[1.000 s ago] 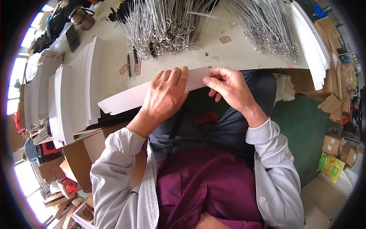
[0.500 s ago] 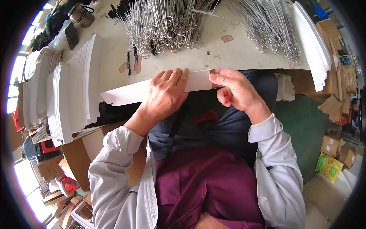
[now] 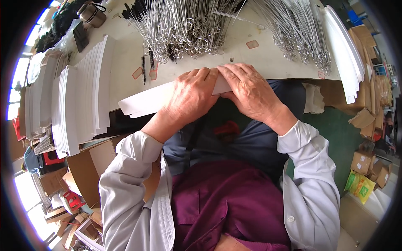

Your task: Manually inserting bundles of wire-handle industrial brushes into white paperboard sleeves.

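A long, narrow white cardboard box point(image 3: 144, 99) lies slantwise at the front edge of the table, its left end sticking out past my grip. My left hand point(image 3: 190, 94) is wrapped over its middle, knuckles up. Close beside it, my right hand point(image 3: 251, 90) is closed over the right end, which its fingers hide. The two hands nearly touch at the fingertips. Beyond them lies a big heap of thin wire brushes point(image 3: 188, 31) with looped ends toward me. A second bundle of looped wires point(image 3: 299, 35) lies to its right.
Stacks of white flat cartons point(image 3: 90, 83) line the table's left side; more white cartons point(image 3: 346, 58) lie at its right edge. A metal flask point(image 3: 92, 16) stands at the far left. Two small black brushes point(image 3: 143, 69) and red-edged labels point(image 3: 252, 44) lie on the tabletop.
My right hand has turned knuckles up and closed over the box's right end, covering the part that showed before. The box has shifted slightly to the right with my left hand still around it.
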A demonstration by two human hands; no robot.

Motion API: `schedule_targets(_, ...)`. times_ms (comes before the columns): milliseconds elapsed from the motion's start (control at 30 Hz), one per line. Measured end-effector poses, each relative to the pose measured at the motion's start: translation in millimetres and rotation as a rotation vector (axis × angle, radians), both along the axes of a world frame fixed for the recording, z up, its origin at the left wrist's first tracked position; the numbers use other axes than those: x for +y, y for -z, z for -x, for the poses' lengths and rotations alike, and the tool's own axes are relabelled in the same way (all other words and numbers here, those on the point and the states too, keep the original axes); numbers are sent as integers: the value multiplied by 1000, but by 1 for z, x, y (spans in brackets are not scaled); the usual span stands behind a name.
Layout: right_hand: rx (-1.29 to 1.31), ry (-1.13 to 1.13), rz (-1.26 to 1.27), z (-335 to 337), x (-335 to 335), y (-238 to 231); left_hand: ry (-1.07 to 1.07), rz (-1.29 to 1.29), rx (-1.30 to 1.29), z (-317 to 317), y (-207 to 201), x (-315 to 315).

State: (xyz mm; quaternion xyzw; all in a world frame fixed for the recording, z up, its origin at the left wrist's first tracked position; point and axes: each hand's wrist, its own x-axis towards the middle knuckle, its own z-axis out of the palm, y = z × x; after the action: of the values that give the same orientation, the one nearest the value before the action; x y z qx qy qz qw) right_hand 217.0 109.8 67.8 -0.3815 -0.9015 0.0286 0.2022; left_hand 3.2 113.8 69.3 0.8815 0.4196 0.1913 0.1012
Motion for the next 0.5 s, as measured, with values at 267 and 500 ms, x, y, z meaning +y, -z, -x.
schedule_targets(267, -54, 30, -1, -17, 5, -5, -37, -46, 55, 34, -7, 0)
schedule_targets(500, -50, -68, -75, 0, 11, 7, -42, 14, 35, 19, 0, -3)
